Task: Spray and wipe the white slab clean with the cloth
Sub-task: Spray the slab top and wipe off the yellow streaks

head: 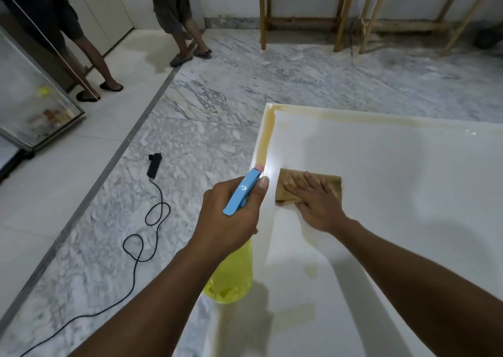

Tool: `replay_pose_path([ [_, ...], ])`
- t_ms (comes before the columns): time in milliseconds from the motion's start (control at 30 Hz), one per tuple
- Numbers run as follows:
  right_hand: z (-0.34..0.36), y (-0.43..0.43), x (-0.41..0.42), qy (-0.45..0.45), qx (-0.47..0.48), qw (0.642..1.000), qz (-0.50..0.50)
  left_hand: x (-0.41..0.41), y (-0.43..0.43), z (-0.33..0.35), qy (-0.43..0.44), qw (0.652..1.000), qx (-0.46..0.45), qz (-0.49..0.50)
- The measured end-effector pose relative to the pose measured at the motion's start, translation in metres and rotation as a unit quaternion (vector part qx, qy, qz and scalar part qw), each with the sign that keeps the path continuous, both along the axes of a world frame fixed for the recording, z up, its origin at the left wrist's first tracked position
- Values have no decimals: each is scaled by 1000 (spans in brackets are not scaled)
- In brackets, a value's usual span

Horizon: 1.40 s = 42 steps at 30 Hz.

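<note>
The white slab (pixel 394 193) fills the right half of the view, with a brownish stain band along its far and left edges. A folded tan cloth (pixel 288 182) lies flat on it near the left edge. My right hand (pixel 317 201) presses on the cloth with straight fingers. My left hand (pixel 231 218) grips a spray bottle with a blue trigger head (pixel 241 193) and a yellow body (pixel 231 277), held over the slab's left edge with the nozzle pointing away from me.
A black power strip (pixel 154 165) and its looping cord (pixel 141 237) lie on the marble floor to the left. Two people stand at the far left. A glass cabinet (pixel 32 103) is at the left edge. Wooden frames (pixel 299 16) lean against the far wall.
</note>
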State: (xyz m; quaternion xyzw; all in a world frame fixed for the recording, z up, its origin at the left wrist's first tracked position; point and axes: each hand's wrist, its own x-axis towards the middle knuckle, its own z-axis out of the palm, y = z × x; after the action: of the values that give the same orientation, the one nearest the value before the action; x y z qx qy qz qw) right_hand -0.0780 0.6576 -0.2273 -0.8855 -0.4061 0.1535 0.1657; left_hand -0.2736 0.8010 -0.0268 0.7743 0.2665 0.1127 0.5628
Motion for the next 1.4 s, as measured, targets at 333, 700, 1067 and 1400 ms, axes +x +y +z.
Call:
replay_pose_path([
  [333, -10, -78, -221, -6, 57, 998, -4, -157, -34, 16, -13, 1000, 10, -17],
  [700, 115, -68, -192, 431, 241, 831, -257, -128, -15, 18, -19, 1000, 13, -15],
  [1067, 149, 65, 127, 277, 132, 910, -279, 31, 53, 15, -24, 1000, 19, 0],
  [1400, 8, 147, 166, 27, -24, 997, -65, 65, 93, -23, 1, 999, 30, 22],
])
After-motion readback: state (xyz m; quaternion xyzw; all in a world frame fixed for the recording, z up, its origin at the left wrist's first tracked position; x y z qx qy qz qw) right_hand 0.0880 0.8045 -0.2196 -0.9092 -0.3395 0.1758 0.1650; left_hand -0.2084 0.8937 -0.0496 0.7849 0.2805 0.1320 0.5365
